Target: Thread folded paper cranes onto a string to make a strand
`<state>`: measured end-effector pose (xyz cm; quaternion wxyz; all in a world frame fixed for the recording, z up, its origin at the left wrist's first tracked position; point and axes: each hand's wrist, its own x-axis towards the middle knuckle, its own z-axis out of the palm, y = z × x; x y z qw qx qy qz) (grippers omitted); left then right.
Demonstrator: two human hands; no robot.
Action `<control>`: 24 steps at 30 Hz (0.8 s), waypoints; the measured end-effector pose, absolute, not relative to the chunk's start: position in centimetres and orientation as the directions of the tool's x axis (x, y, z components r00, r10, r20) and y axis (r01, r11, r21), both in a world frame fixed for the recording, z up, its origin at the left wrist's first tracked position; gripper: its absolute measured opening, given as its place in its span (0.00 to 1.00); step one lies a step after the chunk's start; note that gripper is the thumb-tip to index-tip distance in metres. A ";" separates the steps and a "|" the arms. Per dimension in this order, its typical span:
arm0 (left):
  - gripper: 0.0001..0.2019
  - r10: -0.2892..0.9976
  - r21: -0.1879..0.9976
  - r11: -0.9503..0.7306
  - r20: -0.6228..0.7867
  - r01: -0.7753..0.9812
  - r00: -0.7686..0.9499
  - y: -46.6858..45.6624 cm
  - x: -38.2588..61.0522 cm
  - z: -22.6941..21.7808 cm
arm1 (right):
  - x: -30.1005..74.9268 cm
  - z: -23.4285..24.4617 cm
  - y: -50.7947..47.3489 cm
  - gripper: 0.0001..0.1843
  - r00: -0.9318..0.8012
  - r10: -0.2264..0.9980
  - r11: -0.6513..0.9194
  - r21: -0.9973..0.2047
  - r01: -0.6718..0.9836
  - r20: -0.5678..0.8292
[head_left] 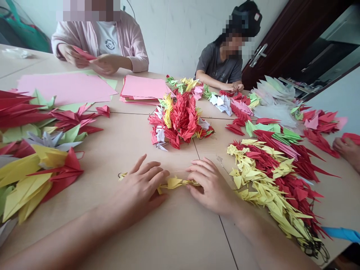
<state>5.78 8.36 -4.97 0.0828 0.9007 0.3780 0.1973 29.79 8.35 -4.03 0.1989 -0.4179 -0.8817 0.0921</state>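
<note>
A short string of yellow paper cranes (174, 183) lies on the beige table (180, 232) between my hands. My left hand (140, 189) rests palm down over its left part, fingers closed onto it, with a yellow tip sticking out at the left. My right hand (210, 185) pinches the string's right end with curled fingers. Just right of that hand lies a long garland of yellow and red cranes (270, 183).
A red, yellow and white crane pile (180, 120) sits mid-table. Large folded cranes (33, 150) crowd the left edge. Pink paper sheets (67, 88) and a stack (143, 90) lie at the back. Two people fold paper opposite; another person's hand (347, 150) shows at right.
</note>
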 end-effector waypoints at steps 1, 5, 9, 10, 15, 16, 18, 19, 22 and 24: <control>0.10 0.720 0.298 -0.694 0.282 0.655 0.635 8.4 5.7 -5.0 | 29.9 -3.9 8.4 0.02 -0.567 0.779 0.627 -0.324 0.709 0.267; 0.06 0.707 0.313 -0.707 0.292 0.634 0.644 8.4 5.8 -5.4 | 29.7 -3.8 8.2 0.11 -0.595 0.758 0.652 -0.306 0.694 0.268; 0.08 0.677 0.339 -0.736 0.357 0.586 0.643 8.1 6.5 -5.5 | 28.9 -4.1 7.6 0.17 -0.654 0.700 0.714 -0.288 0.638 0.285; 0.09 0.672 0.344 -0.741 0.370 0.577 0.642 8.1 6.7 -5.3 | 28.7 -4.2 7.4 0.17 -0.664 0.693 0.721 -0.290 0.629 0.282; 0.07 0.655 0.350 -0.755 0.362 0.555 0.663 7.8 6.9 -4.7 | 28.4 -4.3 7.3 0.08 -0.647 0.698 0.716 -0.308 0.627 0.305; 0.06 0.664 0.344 -0.747 0.343 0.569 0.665 7.9 6.6 -4.6 | 28.5 -4.2 7.3 0.09 -0.638 0.705 0.709 -0.311 0.633 0.310; 0.15 0.694 0.338 -0.718 0.290 0.608 0.659 8.1 5.9 -4.6 | 28.8 -4.1 7.5 0.09 -0.614 0.728 0.685 -0.320 0.654 0.304; 0.20 0.711 0.339 -0.701 0.263 0.628 0.652 8.2 5.5 -4.6 | 29.0 -4.0 7.6 0.08 -0.601 0.742 0.670 -0.324 0.668 0.297; 0.24 0.753 0.363 -0.651 0.197 0.667 0.627 8.6 4.3 -4.5 | 29.6 -4.1 7.9 0.05 -0.560 0.776 0.631 -0.330 0.702 0.291; 0.17 0.773 0.384 -0.624 0.175 0.681 0.610 8.8 3.9 -4.4 | 29.9 -4.1 8.2 0.05 -0.539 0.790 0.612 -0.332 0.718 0.293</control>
